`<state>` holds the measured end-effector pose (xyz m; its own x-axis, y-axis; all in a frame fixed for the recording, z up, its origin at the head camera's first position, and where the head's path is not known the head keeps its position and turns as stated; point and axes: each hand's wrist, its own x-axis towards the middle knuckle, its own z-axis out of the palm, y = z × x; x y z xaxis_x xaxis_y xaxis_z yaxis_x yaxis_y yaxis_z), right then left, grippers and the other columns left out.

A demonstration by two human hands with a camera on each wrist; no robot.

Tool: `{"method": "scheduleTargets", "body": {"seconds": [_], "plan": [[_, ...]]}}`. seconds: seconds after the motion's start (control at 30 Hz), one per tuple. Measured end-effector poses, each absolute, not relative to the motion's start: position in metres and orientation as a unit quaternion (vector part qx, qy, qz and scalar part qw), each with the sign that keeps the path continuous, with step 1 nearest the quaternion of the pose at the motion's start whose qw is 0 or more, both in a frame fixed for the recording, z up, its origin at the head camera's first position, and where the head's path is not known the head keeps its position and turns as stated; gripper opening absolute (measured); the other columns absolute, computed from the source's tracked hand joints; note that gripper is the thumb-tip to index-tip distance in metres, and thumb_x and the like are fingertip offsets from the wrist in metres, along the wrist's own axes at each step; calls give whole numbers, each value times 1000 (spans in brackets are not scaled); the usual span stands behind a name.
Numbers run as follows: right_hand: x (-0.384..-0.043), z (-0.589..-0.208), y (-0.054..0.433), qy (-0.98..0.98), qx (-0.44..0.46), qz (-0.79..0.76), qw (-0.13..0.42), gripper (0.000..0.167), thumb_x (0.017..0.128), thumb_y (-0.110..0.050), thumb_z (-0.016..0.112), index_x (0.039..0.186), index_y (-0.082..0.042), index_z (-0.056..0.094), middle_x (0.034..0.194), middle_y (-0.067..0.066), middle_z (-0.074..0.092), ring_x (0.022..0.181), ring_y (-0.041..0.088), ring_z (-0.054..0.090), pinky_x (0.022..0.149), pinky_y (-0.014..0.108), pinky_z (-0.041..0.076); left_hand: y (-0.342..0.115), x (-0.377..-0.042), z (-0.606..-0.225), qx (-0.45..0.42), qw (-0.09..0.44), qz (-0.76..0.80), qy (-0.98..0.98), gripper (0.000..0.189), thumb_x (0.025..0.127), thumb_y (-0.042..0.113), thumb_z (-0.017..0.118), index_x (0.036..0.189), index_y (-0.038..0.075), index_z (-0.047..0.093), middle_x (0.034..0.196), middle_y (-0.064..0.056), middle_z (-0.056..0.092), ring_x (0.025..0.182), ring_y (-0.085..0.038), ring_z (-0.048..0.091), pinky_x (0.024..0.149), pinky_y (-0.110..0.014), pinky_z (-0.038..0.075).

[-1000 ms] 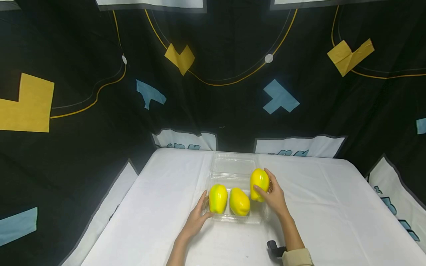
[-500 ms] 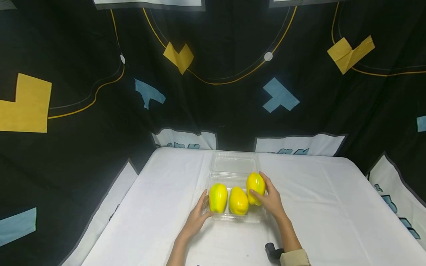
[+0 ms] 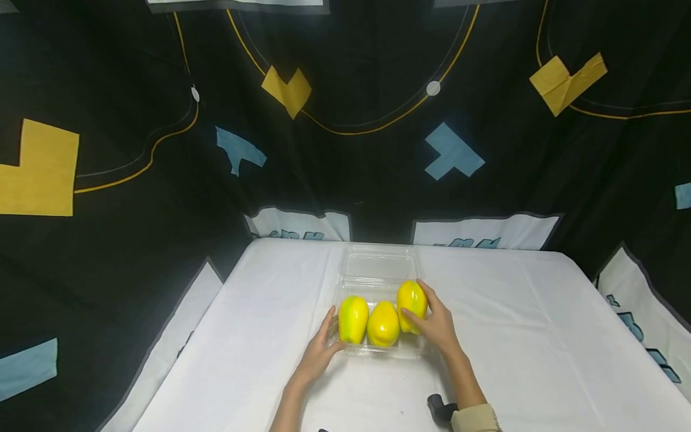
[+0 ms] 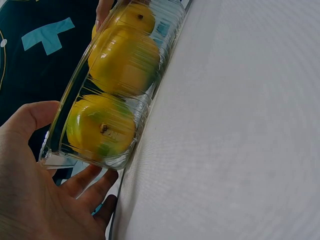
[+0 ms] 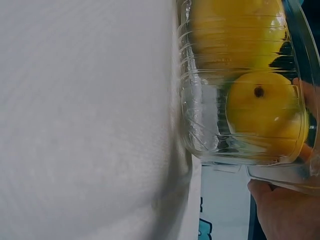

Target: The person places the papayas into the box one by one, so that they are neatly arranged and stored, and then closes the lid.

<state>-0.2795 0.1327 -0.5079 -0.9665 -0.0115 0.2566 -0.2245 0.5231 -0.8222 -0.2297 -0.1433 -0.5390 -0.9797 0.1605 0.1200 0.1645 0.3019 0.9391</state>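
A clear plastic clamshell container (image 3: 348, 292) lies on the table with its lid (image 3: 379, 262) folded back. My left hand (image 3: 315, 355) holds its left end, thumb at the rim and fingers along the outside wall. Inside, a left mango (image 3: 353, 319) with a green tinge sits beside a middle mango (image 3: 383, 324). My right hand (image 3: 438, 329) grips a third yellow mango (image 3: 411, 303) between thumb and fingers at the right end. In the right wrist view this mango (image 5: 265, 110) shows through the ribbed wall, its brown stem mark facing out, while most of the right fingers are hidden.
A white cloth covers the table (image 3: 529, 324). Near the right forearm lies a small black object (image 3: 441, 409). Behind the table hangs a black curtain (image 3: 367, 174) with yellow and blue patches.
My right hand has moved left and slightly down with its mango, bringing it against the middle one, which has shifted a little toward the left mango. The left hand stays at the container.
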Motion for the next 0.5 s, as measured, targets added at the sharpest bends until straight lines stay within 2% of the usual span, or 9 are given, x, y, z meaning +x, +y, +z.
{"method": "scheduleTargets", "body": {"seconds": [0.3,0.5], "plan": [[-280,-506,130,-879,59,462,99,79,78,-38,72,144,-21,32,142,11,39,127,34,38,102,56,30,-143,-230,-541,-103,8,-583,-806,78,85,30,61,149,28,16,146,-14,31,130,-34,34,101,-64,21],[-280,-504,131,-885,66,451,96,78,79,-36,71,144,-19,31,142,13,39,127,35,38,102,55,31,-143,-231,-541,-107,11,-580,-807,77,86,30,60,149,26,16,146,-16,31,130,-36,34,100,-65,21]]}}
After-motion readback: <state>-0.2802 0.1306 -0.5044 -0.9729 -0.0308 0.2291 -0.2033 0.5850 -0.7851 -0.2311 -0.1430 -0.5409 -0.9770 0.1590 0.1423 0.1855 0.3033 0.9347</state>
